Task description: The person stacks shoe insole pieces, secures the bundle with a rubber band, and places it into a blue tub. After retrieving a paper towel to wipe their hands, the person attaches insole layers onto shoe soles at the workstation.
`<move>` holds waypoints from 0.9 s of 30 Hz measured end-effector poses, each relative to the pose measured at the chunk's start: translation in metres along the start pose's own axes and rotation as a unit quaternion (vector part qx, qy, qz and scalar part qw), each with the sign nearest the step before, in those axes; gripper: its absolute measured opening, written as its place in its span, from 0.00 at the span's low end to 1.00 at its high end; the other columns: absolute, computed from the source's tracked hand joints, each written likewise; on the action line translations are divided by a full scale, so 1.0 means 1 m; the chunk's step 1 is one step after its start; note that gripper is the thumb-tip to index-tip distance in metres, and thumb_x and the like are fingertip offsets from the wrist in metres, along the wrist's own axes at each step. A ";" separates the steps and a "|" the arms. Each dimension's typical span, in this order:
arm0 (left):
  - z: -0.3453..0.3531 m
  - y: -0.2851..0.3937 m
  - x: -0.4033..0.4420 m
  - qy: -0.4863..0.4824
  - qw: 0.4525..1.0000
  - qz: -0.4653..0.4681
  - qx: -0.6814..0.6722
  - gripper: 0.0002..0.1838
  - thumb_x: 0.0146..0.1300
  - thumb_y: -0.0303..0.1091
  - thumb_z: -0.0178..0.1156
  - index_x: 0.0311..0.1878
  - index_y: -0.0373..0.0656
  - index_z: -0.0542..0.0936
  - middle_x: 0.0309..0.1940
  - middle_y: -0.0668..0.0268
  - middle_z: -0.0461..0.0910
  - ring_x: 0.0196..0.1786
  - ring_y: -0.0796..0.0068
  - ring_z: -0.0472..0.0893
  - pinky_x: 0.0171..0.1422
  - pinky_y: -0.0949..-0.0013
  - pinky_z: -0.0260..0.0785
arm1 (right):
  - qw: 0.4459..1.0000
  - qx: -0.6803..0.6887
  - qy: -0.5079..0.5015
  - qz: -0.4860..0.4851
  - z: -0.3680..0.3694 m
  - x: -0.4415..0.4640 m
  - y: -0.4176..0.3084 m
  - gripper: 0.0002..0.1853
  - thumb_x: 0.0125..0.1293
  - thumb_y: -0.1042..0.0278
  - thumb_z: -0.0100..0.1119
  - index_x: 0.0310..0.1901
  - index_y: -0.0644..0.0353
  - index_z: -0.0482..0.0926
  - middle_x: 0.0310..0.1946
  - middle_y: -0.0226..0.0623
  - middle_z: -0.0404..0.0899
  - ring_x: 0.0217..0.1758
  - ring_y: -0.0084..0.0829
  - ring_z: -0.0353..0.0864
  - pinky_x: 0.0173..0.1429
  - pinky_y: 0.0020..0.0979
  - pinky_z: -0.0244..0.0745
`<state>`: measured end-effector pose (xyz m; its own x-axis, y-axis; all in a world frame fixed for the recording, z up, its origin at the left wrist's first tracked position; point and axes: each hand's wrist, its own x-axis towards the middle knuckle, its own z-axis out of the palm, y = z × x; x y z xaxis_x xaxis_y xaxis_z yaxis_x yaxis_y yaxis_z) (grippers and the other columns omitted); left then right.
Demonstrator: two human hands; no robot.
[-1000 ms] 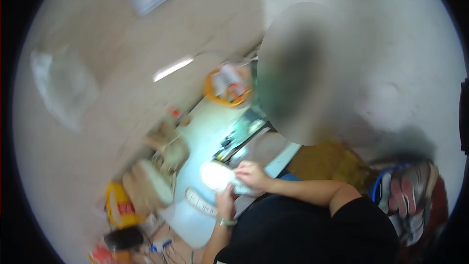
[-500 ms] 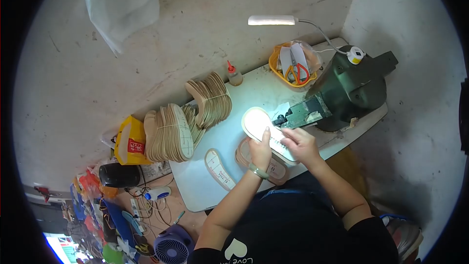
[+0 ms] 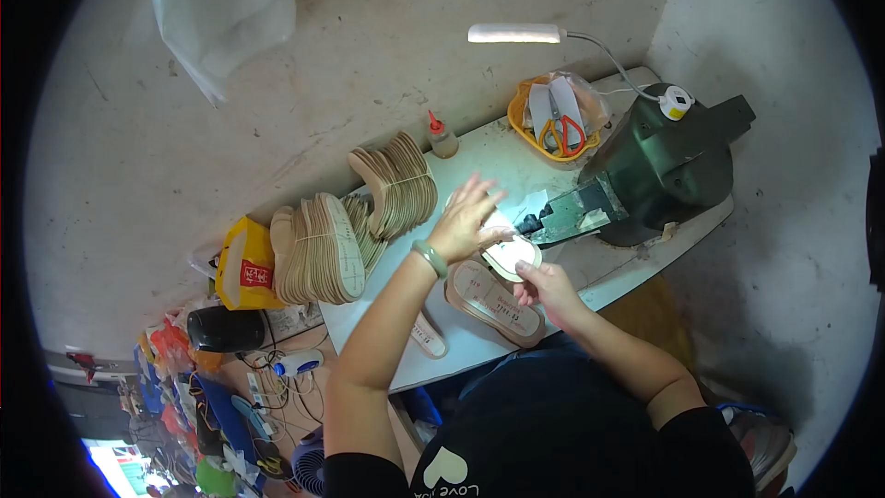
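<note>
While the insole is pinched at its near end by the right hand, its far part is overlapped by the open left hand; spare soles are stacked beside the right hand.

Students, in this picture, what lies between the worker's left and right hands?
A pale shoe sole, as the head view shows: the right hand holds its near end, while the left hand, fingers spread, hides part of the rest.

Green machine; orange basket; purple fan; black shirt with white heart.
</note>
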<state>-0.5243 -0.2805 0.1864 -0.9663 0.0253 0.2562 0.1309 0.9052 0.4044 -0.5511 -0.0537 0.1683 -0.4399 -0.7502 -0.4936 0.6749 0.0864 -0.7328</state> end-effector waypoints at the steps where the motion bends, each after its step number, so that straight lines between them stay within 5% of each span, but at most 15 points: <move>1: -0.007 -0.006 0.007 -0.074 0.997 0.004 -0.034 0.23 0.64 0.45 0.62 0.58 0.43 0.78 0.56 0.57 0.74 0.61 0.55 0.70 0.69 0.56 0.58 | 1.000 -0.007 0.007 -0.003 0.004 0.004 -0.003 0.17 0.73 0.57 0.54 0.32 0.61 0.79 0.22 0.32 0.80 0.20 0.18 0.76 0.25 0.19 0.68; 3: -0.016 -0.012 0.018 -0.221 0.970 0.013 -0.102 0.16 0.64 0.46 0.62 0.51 0.49 0.83 0.46 0.64 0.79 0.57 0.61 0.72 0.67 0.58 0.59 | 1.000 -0.020 0.023 -0.009 0.008 0.009 -0.007 0.17 0.72 0.54 0.56 0.31 0.59 0.79 0.21 0.30 0.80 0.19 0.17 0.75 0.24 0.19 0.65; 4: -0.018 -0.008 0.016 -0.155 0.982 0.033 -0.098 0.12 0.63 0.47 0.62 0.42 0.51 0.86 0.34 0.68 0.78 0.48 0.65 0.72 0.61 0.61 0.61 | 0.999 -0.023 0.032 -0.012 0.008 0.012 -0.007 0.17 0.72 0.55 0.56 0.31 0.59 0.79 0.21 0.30 0.80 0.19 0.17 0.75 0.24 0.19 0.65; 11: -0.020 0.011 -0.004 -0.131 0.987 -0.085 -0.035 0.12 0.65 0.47 0.59 0.46 0.55 0.86 0.34 0.67 0.77 0.47 0.64 0.73 0.57 0.60 0.62 | 0.997 -0.044 0.056 -0.027 0.006 0.017 -0.013 0.16 0.71 0.56 0.57 0.31 0.59 0.80 0.21 0.30 0.81 0.17 0.16 0.74 0.22 0.17 0.61; 21: -0.008 0.059 -0.035 -0.011 0.945 -0.279 -0.172 0.16 0.68 0.42 0.56 0.55 0.48 0.80 0.40 0.55 0.84 0.45 0.53 0.82 0.50 0.55 0.72 | 0.992 -0.112 0.015 -0.047 -0.018 -0.004 0.009 0.16 0.74 0.59 0.54 0.38 0.64 0.83 0.27 0.30 0.82 0.24 0.14 0.75 0.29 0.17 0.68; 27: 0.017 0.063 -0.047 -0.010 0.907 -0.365 -0.210 0.22 0.67 0.46 0.58 0.61 0.46 0.74 0.34 0.55 0.85 0.36 0.55 0.84 0.41 0.58 0.74 | 0.988 -0.108 -0.093 -0.067 -0.042 -0.029 0.047 0.17 0.74 0.59 0.53 0.48 0.67 0.82 0.37 0.33 0.84 0.39 0.20 0.80 0.47 0.24 0.74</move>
<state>-0.4748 -0.2173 0.1852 -0.8328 -0.5040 -0.2290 -0.4764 0.4418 0.7602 -0.5318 -0.0007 0.1284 -0.3862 -0.8705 -0.3049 0.4676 0.1002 -0.8782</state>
